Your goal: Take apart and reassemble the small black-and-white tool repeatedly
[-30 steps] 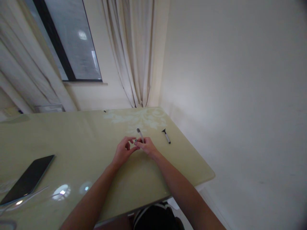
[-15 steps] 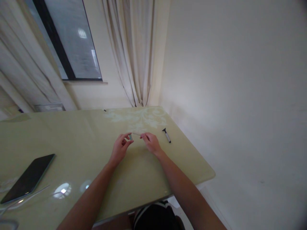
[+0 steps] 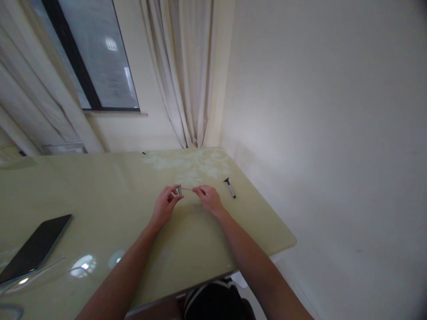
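My left hand (image 3: 166, 204) pinches a small upright grey-green piece (image 3: 179, 191) between thumb and fingertips. Its shape is like a razor blade cartridge, but it is too small to be sure. In my right hand (image 3: 207, 198), closed fingertips grip a thin pale stick (image 3: 187, 189). The stick's far end reaches the top of the small piece; whether they touch I cannot tell. Both hands are just above the table, a short gap apart. To the right of my right hand lies a razor (image 3: 230, 188) with a grey handle and dark head.
The glossy pale green table (image 3: 110, 191) has a tablet (image 3: 36, 246) at its left with a cable (image 3: 50, 265) beside it. A tiny dark object (image 3: 143, 153) lies near the back edge. Curtains (image 3: 187, 80) and a wall (image 3: 316, 133) bound the table.
The stick, tilted down to the right earlier, now lies nearly level, closer to the small piece. That piece has turned slightly in my left hand. The whole view has shifted a little.
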A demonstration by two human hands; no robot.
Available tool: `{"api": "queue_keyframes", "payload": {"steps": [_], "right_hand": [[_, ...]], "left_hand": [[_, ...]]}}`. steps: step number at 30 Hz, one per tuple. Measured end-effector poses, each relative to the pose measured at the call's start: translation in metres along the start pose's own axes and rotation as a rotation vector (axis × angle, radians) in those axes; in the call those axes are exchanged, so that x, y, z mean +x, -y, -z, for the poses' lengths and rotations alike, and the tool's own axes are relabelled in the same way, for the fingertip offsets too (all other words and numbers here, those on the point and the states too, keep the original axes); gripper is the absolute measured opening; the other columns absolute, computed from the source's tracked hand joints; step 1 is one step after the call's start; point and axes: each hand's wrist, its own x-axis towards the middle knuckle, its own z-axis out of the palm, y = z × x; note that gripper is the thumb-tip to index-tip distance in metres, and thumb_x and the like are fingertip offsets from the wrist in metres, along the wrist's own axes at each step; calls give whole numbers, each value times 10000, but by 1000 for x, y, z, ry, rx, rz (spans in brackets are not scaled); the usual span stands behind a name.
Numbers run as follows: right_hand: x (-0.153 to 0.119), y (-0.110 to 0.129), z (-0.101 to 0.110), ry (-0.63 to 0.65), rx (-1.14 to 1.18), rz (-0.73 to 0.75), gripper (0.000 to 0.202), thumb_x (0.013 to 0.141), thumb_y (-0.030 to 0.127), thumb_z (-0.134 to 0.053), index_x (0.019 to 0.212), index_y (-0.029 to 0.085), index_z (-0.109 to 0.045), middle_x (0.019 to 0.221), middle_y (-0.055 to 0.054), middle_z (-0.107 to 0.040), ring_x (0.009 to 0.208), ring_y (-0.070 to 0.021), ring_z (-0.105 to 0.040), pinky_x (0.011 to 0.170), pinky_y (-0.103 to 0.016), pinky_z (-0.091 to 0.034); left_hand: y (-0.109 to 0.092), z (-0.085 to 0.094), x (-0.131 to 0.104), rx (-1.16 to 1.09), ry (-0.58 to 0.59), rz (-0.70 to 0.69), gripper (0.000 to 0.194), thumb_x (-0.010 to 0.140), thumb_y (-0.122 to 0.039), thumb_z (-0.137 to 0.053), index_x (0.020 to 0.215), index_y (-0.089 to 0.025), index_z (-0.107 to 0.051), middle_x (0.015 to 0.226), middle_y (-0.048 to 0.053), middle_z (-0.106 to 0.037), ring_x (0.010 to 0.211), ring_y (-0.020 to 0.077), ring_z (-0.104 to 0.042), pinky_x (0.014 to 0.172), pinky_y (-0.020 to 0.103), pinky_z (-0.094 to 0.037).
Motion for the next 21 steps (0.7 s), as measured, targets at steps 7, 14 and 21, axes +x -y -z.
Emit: {"api": "queue_keyframes", "payload": {"steps": [7,14,21], "right_hand": [[0,0,0,-15,3,-4,560,1001,616,-479,768,188,-755,701,-23,-607,676,-148,-479,629,-264,-268],[0,0,0,21,42,-30,562,953,667,-522,804,195,-788,658,-6,-576,643,-144,-477,604,-263,-261],[2,0,3,-51,65,-106,587,904,709,-559,738,192,-781,581,3,-506,593,-139,-410,573,-275,-218]], "left_hand": [[0,1,0,30,12,-31,328,854,-362,-705,1151,-223,-694,847,-22,-535,567,93,-480,543,232,-436],[0,2,0,53,18,-40,319,858,-396,-698,1130,-229,-695,844,-19,-547,557,96,-491,546,240,-447],[-4,3,-1,61,24,-53,320,864,-381,-699,1147,-234,-697,854,-17,-550,575,99,-493,563,241,-456]]}}
